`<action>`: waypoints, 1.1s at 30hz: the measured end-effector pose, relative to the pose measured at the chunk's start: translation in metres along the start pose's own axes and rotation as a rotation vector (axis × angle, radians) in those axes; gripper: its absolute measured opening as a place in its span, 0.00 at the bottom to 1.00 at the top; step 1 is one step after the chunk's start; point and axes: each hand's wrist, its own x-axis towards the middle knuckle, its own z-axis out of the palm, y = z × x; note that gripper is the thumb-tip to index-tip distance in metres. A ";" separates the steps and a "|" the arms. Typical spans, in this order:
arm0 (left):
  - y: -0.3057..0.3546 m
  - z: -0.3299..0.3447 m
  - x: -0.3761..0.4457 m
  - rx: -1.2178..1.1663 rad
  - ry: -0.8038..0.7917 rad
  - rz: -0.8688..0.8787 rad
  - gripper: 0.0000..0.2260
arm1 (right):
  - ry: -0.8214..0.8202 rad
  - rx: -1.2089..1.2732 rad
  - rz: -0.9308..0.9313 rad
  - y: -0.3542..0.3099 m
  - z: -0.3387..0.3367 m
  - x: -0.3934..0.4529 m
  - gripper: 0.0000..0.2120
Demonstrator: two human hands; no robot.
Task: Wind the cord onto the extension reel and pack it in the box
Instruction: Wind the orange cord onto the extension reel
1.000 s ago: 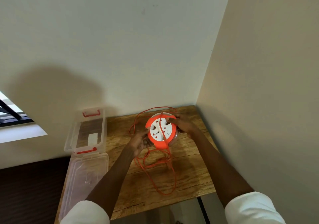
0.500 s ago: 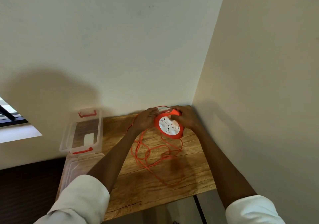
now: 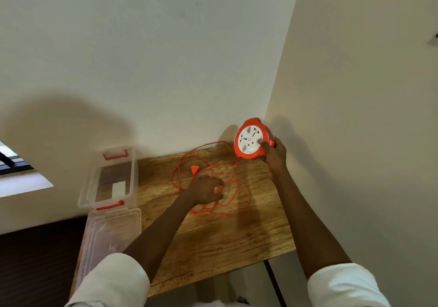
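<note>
The orange extension reel [image 3: 250, 141] with a white socket face is lifted off the table, close to the corner of the walls. My right hand [image 3: 275, 155] grips its right rim and holds it upright. The orange cord [image 3: 208, 164] lies in loose loops on the wooden table [image 3: 225, 235], and its plug [image 3: 194, 169] rests among them. My left hand [image 3: 206, 189] is down on the loops with its fingers curled round a strand of cord. The clear plastic box [image 3: 109, 176] with orange latches stands open at the table's left end.
The box's clear lid [image 3: 111, 231] lies flat in front of the box on the left. Walls close in the table at the back and right. A window sill [image 3: 21, 183] shows at the far left.
My right hand has lifted the reel up and to the right, toward the corner. My left hand left the reel and came down onto the loose cord loops.
</note>
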 end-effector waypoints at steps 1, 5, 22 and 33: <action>-0.006 0.006 0.001 0.085 -0.031 -0.031 0.29 | 0.010 0.026 0.007 0.001 -0.003 0.001 0.24; -0.012 0.019 -0.002 0.247 -0.064 -0.120 0.26 | 0.004 0.126 0.032 0.000 -0.013 -0.002 0.24; 0.018 0.038 0.008 -0.487 0.297 -0.229 0.13 | 0.041 0.122 0.061 -0.011 -0.054 -0.024 0.13; -0.066 -0.004 -0.031 -0.097 0.535 -0.343 0.16 | 0.092 0.105 0.069 0.012 -0.066 -0.014 0.19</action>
